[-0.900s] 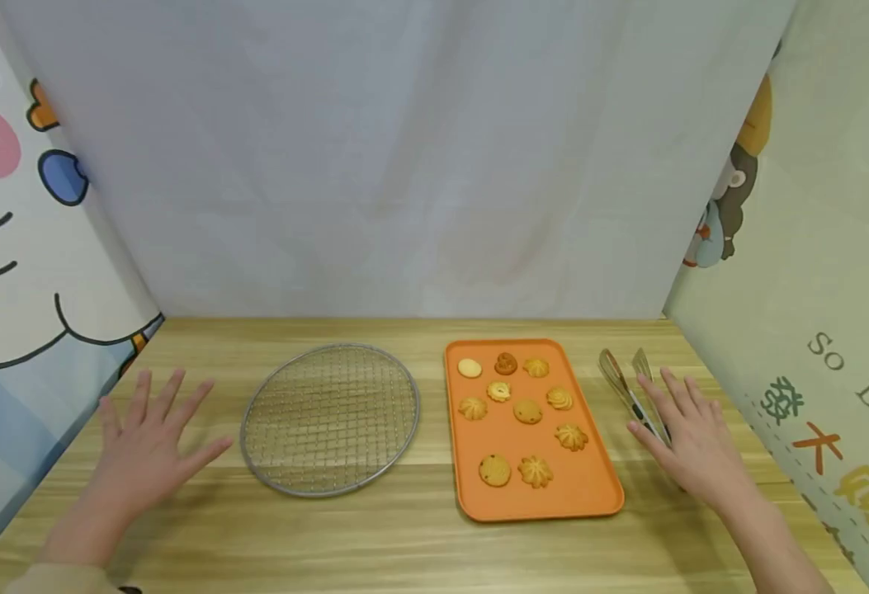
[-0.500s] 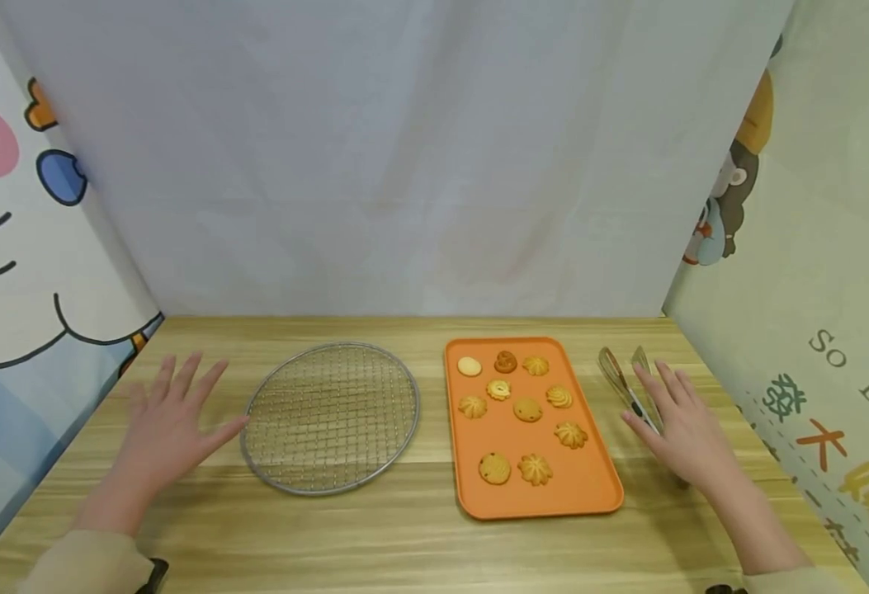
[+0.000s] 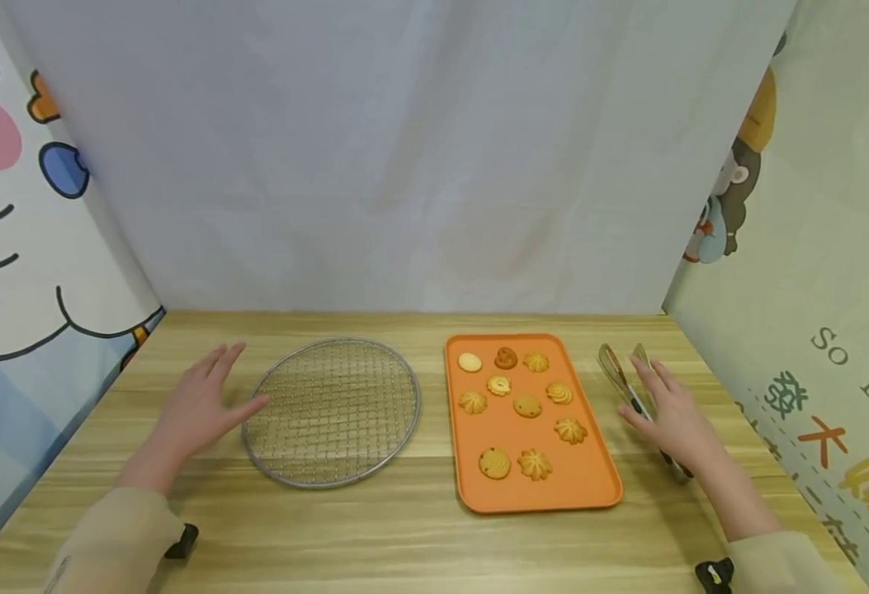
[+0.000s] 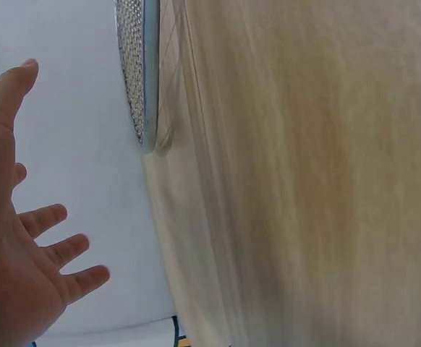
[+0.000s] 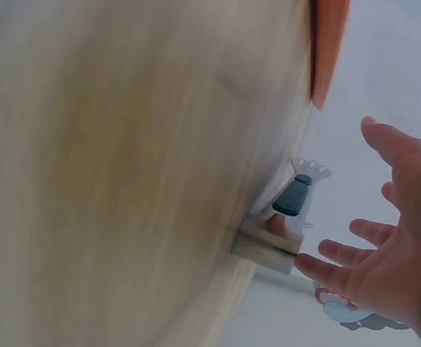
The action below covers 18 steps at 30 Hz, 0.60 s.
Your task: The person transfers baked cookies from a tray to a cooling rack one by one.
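A person stands at the pale wooden desk (image 3: 419, 536) with both hands out over it, and so far nothing has been picked up. The left hand (image 3: 200, 408) lies low beside the round wire-mesh cooling rack (image 3: 332, 411), its fingers straight and spread, the thumb reaching to the rack's left rim; I cannot tell whether it quite touches. In the left wrist view the same hand (image 4: 11, 246) shows open, palm toward the rack's edge (image 4: 132, 69). The right hand (image 3: 670, 412) is over the metal tongs with the dark grip (image 3: 630, 394), which lie on the desk just right of the orange rectangular plastic tray (image 3: 590, 487); the fingers are apart and relaxed, laid across the tongs but not closed round them. The right wrist view shows those fingers (image 5: 344, 253) splayed near the tongs' end (image 5: 290, 206). On the tray sit ten small piped biscuits (image 3: 526, 406), golden mostly, one dark brown, all in place and none on the rack. As I judge it, the work is at its very start: the tongs are not yet gripped, the rack is bare, and every biscuit remains to be handled.
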Motion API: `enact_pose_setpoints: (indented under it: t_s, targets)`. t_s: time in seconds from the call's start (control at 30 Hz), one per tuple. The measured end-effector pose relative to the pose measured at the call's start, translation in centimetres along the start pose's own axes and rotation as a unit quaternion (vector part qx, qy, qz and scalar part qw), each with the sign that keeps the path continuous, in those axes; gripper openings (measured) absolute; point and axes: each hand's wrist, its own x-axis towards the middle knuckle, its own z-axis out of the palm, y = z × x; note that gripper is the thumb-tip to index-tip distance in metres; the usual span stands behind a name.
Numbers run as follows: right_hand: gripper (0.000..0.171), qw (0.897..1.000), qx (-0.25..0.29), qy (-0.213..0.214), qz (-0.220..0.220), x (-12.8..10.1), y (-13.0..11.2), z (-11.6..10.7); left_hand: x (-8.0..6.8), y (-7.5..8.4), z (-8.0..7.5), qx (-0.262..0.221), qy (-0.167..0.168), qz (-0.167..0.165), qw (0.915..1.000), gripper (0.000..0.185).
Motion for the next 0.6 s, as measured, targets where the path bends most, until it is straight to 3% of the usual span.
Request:
enact_pose_setpoints:
  t_s: [0.3,0.6]
  targets:
    - [0.089,0.999,0.0,-0.045,0.015,0.5,1.3,0.2,0.8,-1.3,1.0,-0.099,-0.077,-0.051,0.9908,0.105]
    - [0.085,0.995,0.011,-0.083,0.045,-0.2,1.8,-0.1,0.8,-2.5,1.7,-0.152,-0.102,-0.053,0.9818,0.1]
